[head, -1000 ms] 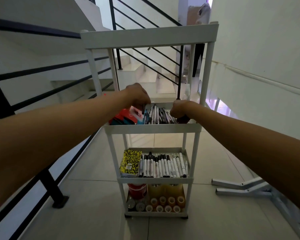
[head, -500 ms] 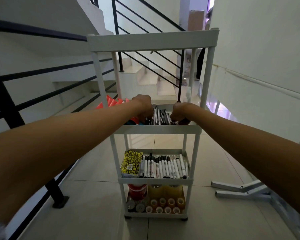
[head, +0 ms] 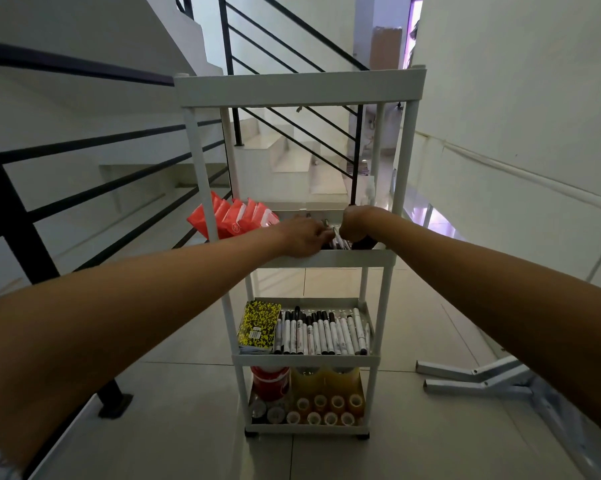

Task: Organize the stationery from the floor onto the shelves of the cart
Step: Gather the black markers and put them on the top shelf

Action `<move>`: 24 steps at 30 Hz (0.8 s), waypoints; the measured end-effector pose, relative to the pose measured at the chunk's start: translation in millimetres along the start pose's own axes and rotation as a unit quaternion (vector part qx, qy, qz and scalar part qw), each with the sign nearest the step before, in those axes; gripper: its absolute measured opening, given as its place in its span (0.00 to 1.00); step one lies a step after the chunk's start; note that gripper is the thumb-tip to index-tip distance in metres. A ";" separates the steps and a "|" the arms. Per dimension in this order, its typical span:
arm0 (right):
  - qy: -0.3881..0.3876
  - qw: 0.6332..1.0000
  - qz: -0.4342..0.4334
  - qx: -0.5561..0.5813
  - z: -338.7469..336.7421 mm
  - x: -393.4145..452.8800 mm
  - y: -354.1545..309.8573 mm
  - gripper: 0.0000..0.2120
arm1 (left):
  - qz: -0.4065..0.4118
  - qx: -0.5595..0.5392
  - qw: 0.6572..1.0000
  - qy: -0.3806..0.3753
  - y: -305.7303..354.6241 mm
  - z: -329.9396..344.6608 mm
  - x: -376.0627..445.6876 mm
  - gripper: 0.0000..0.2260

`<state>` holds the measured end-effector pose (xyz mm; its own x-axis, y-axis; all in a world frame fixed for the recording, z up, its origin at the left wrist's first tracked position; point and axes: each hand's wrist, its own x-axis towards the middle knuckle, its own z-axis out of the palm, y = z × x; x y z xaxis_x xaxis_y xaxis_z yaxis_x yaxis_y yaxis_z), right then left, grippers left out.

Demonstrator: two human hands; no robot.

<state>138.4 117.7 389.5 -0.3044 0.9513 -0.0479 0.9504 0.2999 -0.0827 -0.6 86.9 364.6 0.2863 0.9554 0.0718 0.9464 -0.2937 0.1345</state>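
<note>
Reaching into the second shelf of the white cart (head: 330, 261), with the left hand (head: 302, 237) at about 9 o'clock of a bundle of pens (head: 338, 241) and the right hand (head: 356, 225) at about 3 o'clock of it. Pinching the pens with curled left fingers, or so it seems; curling the right fingers into a fist just beside the same bundle, though cannot tell whether gripping pens or only pressing against them, since the knuckles hide the tips. Standing red packets (head: 238, 218) at 9 o'clock on the same shelf, leaning outward past the left post. Lying flat one shelf down, a yellow-and-black notebook (head: 259, 325) at 9 o'clock and a row of markers (head: 323, 330) filling the rest. Crowding the bottom shelf, tape rolls (head: 323, 408) and a red roll (head: 269, 377). Judging the risks: brushing the red packets with the left forearm and tipping them off the open side toward the railing (head: 84, 147); squeezing the pens too loosely and letting some slide over the low front lip onto the markers or the tiled floor (head: 430, 341); leaning on the shelf with both hands and nudging the light cart away at 12 o'clock, toward the stairs (head: 292, 161).
</note>
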 end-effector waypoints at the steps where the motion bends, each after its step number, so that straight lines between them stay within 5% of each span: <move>1: -0.004 1.000 -0.001 -0.006 -0.9 -1.9 -0.2 0.15 | -0.003 -0.002 1.000 0.002 -1.1 4.0 -1.9 0.21; 12: 0.030 0.999 -0.024 -0.015 5.9 -11.4 -0.9 0.14 | 0.040 0.018 0.979 0.199 -4.4 14.2 -15.5 0.16; 18: 0.097 0.994 -0.032 -0.035 19.2 -14.9 0.9 0.14 | 0.073 0.020 0.937 0.340 11.7 29.4 -33.2 0.11; 24: 0.212 0.973 -0.056 -0.075 29.2 -42.7 -2.1 0.18 | 0.147 -0.014 0.922 0.357 19.0 45.1 -68.1 0.05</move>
<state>147.4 74.4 362.7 -0.3824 0.8468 0.3698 0.9213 0.3798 0.0832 4.6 17.5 317.7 0.3484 0.5750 0.7403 0.8368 -0.5466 0.0308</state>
